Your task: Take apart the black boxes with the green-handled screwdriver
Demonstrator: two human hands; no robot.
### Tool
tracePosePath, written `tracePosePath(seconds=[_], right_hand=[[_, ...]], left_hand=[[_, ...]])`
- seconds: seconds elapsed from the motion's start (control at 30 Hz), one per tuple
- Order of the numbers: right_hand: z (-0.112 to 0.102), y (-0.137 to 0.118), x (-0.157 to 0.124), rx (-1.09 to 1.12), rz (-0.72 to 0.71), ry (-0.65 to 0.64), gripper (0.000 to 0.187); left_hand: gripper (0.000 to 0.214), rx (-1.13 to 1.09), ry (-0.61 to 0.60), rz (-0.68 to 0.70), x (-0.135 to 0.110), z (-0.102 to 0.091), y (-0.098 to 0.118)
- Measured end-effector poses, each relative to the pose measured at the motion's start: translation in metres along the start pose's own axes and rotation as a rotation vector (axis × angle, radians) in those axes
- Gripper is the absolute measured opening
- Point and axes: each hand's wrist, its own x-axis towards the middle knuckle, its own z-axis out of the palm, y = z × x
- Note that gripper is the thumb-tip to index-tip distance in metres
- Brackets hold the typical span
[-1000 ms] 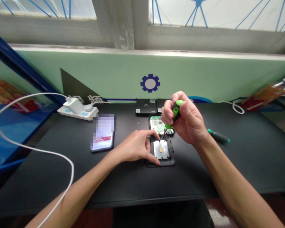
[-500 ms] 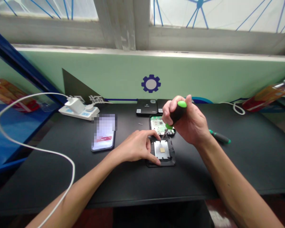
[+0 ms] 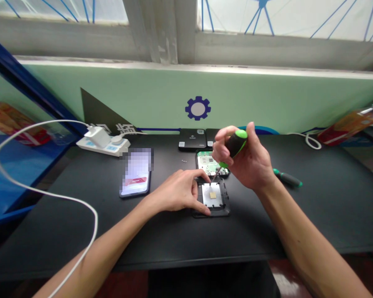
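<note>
My right hand [image 3: 247,159] is closed round a black screwdriver with a green cap [image 3: 234,145], its tip pointing down at the top left of an opened black device shell [image 3: 224,203]. Inside the shell lies a white plate with a small tan square. My left hand [image 3: 177,191] rests on the table, thumb and forefinger pinching the shell's left edge. Just behind the shell lies a green circuit board [image 3: 207,162].
A phone with a lit screen [image 3: 136,174] lies left of the hands. A second green-tipped screwdriver [image 3: 287,179] lies to the right. Two black boxes [image 3: 192,139] sit at the back, loose screws [image 3: 182,161] nearby. A white power strip [image 3: 102,142] and cable [image 3: 34,190] are at left.
My right hand has turned the screwdriver handle, so its green cap tilts further right and up. The left hand and the shell have stayed in place.
</note>
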Motion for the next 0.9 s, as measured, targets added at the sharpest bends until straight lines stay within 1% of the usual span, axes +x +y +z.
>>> tracePosePath(seconds=[0.03, 0.1, 0.17, 0.2, 0.27, 0.37, 0.43, 0.57, 0.63, 0.67, 0.73, 0.8, 0.83, 0.9], right_hand=[[0.000, 0.000, 0.000, 0.020, -0.005, -0.006, 0.059], [0.000, 0.001, -0.001, 0.064, -0.034, -0.013, 0.046], [-0.001, 0.003, -0.002, 0.084, -0.062, -0.014, 0.036], [-0.001, 0.003, -0.002, 0.080, -0.069, -0.012, 0.035], [-0.001, 0.003, -0.001, 0.049, -0.068, 0.004, 0.043], [-0.001, 0.002, 0.000, 0.006, -0.042, 0.038, 0.058], [0.000, 0.002, 0.000, 0.023, -0.032, 0.049, 0.060], [0.001, 0.003, -0.002, 0.079, -0.062, 0.045, 0.045], [0.001, 0.003, -0.001, 0.053, -0.071, 0.041, 0.043], [0.001, 0.003, -0.001, 0.028, -0.068, 0.043, 0.045], [0.002, 0.003, -0.001, -0.016, -0.059, 0.054, 0.054], [0.003, 0.003, -0.001, -0.019, -0.045, 0.065, 0.060], [0.004, 0.004, -0.001, -0.003, -0.041, 0.066, 0.060], [0.005, 0.004, -0.001, 0.041, -0.042, 0.059, 0.054]], left_hand=[[0.082, -0.004, -0.006, 0.002, -0.001, -0.001, 0.001], [0.076, -0.027, -0.023, 0.011, -0.003, -0.003, 0.002], [0.061, -0.056, -0.033, 0.029, -0.003, -0.004, 0.001], [0.053, -0.059, -0.023, 0.042, -0.003, -0.004, 0.001], [0.038, -0.028, 0.037, 0.078, -0.001, -0.003, -0.003], [0.026, 0.047, 0.132, 0.126, 0.004, 0.002, -0.008], [0.024, 0.063, 0.154, 0.134, 0.007, 0.005, -0.010], [0.024, 0.071, 0.194, 0.108, 0.009, 0.010, -0.011], [0.026, 0.081, 0.207, 0.097, 0.010, 0.011, -0.011], [0.027, 0.086, 0.210, 0.096, 0.010, 0.012, -0.011], [0.027, 0.094, 0.213, 0.106, 0.011, 0.013, -0.012], [0.026, 0.099, 0.219, 0.115, 0.012, 0.014, -0.013], [0.026, 0.103, 0.223, 0.116, 0.013, 0.015, -0.013], [0.025, 0.111, 0.231, 0.113, 0.013, 0.016, -0.014]])
